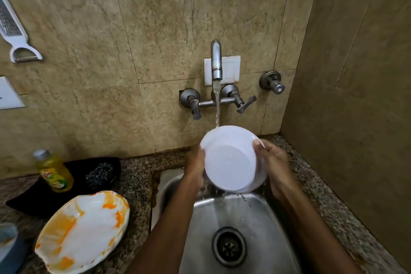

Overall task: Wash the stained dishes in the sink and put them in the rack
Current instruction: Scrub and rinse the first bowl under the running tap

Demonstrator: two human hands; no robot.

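Stained plate sits on the table at the left edge of the sink, white with orange smears round its rim, tilted a bit, well apart from both hands. Behind it a yellow dish soap bottle stands upright on a black cloth near the table's back edge; a dark steel scrubber lies on the same cloth just beside the bottle. A grey-blue thing at the table's front left corner, cut off, cannot tell what. Grater-peeler hangs on the wall tiles at far left. Wall tap above the sink's back edge is running, stream landing on the top rim of the white bowl. A separate valve knob on the wall to the right. Sink drain open below, wet basin.

Bowl is held over the back of the sink, tipped so its underside faces the viewer, under the water. Left hand grips the bowl's left rim, fingers hidden behind it. Right hand grips the right rim, thumb pressed on the underside edge, fingers curled behind. Both forearms reach in from the front edge of the sink, right one blurred. Nothing stands between hands and bowl.
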